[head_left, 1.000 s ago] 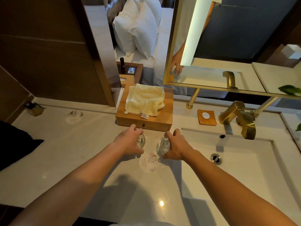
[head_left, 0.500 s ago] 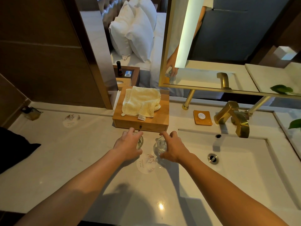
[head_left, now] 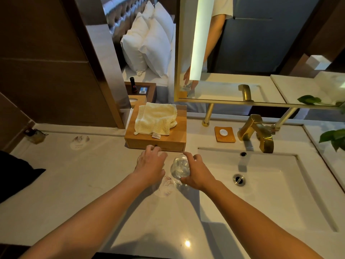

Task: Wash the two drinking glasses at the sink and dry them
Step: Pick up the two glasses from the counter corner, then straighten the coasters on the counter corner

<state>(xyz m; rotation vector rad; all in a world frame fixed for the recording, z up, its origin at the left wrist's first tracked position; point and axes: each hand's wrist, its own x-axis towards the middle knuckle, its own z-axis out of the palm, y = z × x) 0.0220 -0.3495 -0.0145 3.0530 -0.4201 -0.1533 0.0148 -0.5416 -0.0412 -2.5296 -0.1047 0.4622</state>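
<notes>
Since 1 second ago the left hand (head_left: pixel 151 163) has closed over its glass, hiding most of it. The sink (head_left: pixel 280 193) lies to the right, so the right hand (head_left: pixel 197 172) is nearer. Its fingers curl round the right glass (head_left: pixel 180 166), upright beside the coaster (head_left: pixel 165 186). The left glass (head_left: pixel 138 159) sits on the countertop (head_left: pixel 84 174) under gripping fingers.

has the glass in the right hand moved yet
No: the glass stays in the right hand, just in front of the wooden box, beside the coaster.
</notes>
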